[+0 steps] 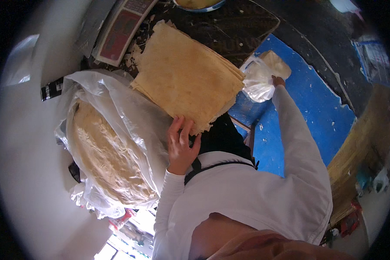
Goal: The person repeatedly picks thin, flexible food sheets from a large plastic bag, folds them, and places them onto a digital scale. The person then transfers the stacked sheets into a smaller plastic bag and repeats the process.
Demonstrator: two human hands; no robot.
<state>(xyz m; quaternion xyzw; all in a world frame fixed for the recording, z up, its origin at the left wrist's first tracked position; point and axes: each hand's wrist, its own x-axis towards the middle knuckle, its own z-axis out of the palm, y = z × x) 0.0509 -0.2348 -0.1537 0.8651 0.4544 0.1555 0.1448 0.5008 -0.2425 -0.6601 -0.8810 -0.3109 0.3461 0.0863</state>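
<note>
A stack of thin, flat, tan sheets [188, 74] with ragged edges lies before me, seemingly dough or flatbread. My left hand [183, 146] rests its fingertips on the stack's near edge, fingers apart and thumb just off the edge. Off to the right, my right hand [278, 80] grips a clear plastic bag [259, 79] at its side; its fingertips are partly hidden. Beside and partly behind that bag sits a pale tan block [276, 63] that looks wrapped in plastic.
At my left stands a large clear plastic bag [149, 130] full of loose tan sheets [107, 156]. A scale-like device [117, 35] with a red panel is beyond it. A bowl [200, 6] sits at the far edge. Blue sheeting [308, 123] covers the right side.
</note>
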